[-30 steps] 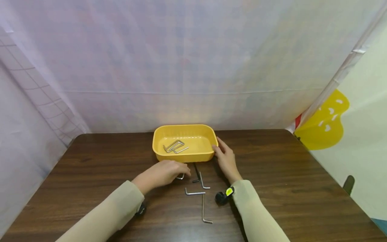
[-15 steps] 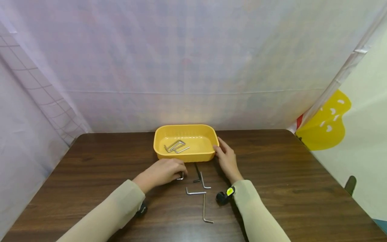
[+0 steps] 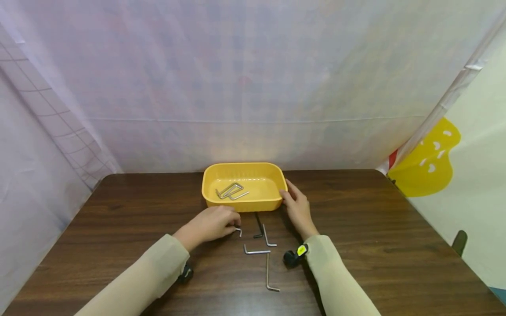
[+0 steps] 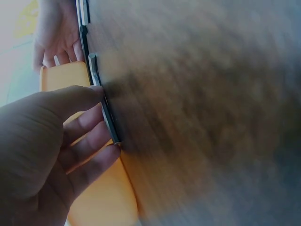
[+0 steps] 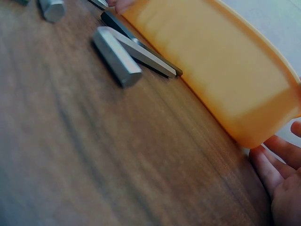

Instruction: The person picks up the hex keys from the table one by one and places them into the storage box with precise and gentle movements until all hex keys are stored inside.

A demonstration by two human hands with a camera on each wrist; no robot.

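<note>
My left hand [image 3: 213, 223] pinches a small silver hex key [image 3: 239, 231] between thumb and fingers, low over the table in front of the yellow plastic basket [image 3: 245, 205]. In the left wrist view the thumb lies across the hex key [image 4: 109, 117], with the fingertips along its other side. My right hand [image 3: 298, 211] holds the basket's right end, thumb at the rim and fingers along the outer wall. Several silver hex keys [image 3: 233, 191] lie inside the basket, toward its left. A black hex key [image 3: 258, 224] lies just in front of it, beside a silver hex key [image 3: 266, 237].
Nearer the front of the wooden table [image 3: 138, 206] lie a crosswise silver hex key [image 3: 257, 252] and a lengthwise hex key [image 3: 268, 276]. A pale curtain [image 3: 241, 87] hangs right behind the table's back edge. A black wrist camera [image 3: 292, 258] sits under the right wrist.
My left hand has drawn slightly left, and the hex key in its fingers has turned so its short end now points toward the front. The right hand stays on the basket.
</note>
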